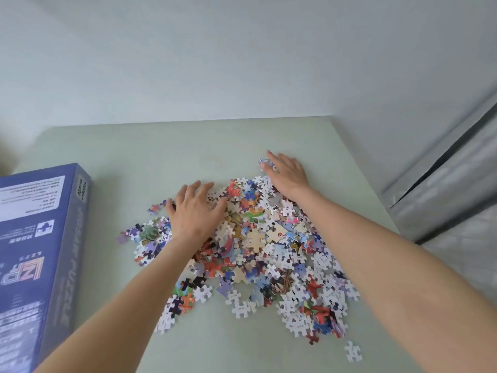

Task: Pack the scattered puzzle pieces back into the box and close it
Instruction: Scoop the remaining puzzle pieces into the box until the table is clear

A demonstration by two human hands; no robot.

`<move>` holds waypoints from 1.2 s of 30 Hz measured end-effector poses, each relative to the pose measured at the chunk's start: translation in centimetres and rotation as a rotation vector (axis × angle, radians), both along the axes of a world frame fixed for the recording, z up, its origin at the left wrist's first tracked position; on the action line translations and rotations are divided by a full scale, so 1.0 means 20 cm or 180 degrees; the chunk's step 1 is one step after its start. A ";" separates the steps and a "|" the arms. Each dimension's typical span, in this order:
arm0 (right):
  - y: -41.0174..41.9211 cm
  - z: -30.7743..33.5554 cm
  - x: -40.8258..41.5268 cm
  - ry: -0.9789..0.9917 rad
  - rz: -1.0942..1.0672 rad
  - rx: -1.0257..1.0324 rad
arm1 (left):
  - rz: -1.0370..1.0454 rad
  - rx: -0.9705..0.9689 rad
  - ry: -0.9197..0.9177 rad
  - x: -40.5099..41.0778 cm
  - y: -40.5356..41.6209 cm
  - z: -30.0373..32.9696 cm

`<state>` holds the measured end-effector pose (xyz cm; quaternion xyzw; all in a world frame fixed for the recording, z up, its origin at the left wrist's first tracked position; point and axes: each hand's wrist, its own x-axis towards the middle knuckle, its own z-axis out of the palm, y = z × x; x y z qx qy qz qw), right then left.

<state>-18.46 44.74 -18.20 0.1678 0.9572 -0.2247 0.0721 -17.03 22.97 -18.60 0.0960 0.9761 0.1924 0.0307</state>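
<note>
- The box point(40, 238), dark blue with pale print on its top and the words "JIGSAW PUZZLE" along its side, lies closed on the pale green bench point(188, 146), well to the left of the left hand and apart from the pieces.
- A few stray pieces sit just left of the left hand, purple and green ones among them.
- The left hand point(195, 214) lies palm down on the left part of the heap, fingers spread wide and fairly straight, pressing on the pieces and gripping none.
- The puzzle pieces point(263, 251) form one loose heap between the two hands and spread toward the near edge of the bench; some show colour, many show their white backs.
- The right hand point(286, 170) rests flat at the far right edge of the heap, fingers straight and close together, fingertips on a small cluster of pieces, holding nothing.
- A single white piece point(353, 351) lies alone, near the bench's front, well short of the right hand.
- A grey curtain point(443, 189) hangs right of the right hand, past the bench edge.
</note>
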 end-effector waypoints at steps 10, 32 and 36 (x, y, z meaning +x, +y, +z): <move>-0.28 0.02 0.22 0.0213 0.0897 -0.0089 | -0.0538 0.0860 -0.0161 0.12 -0.14 0.03; -0.18 -0.02 0.14 -0.0086 -0.0280 0.0249 | -0.0377 0.0085 -0.0402 -0.10 -0.21 -0.03; -0.22 -0.03 0.13 0.0259 0.0523 -0.0177 | -0.0940 0.0247 -0.0526 -0.12 -0.14 -0.02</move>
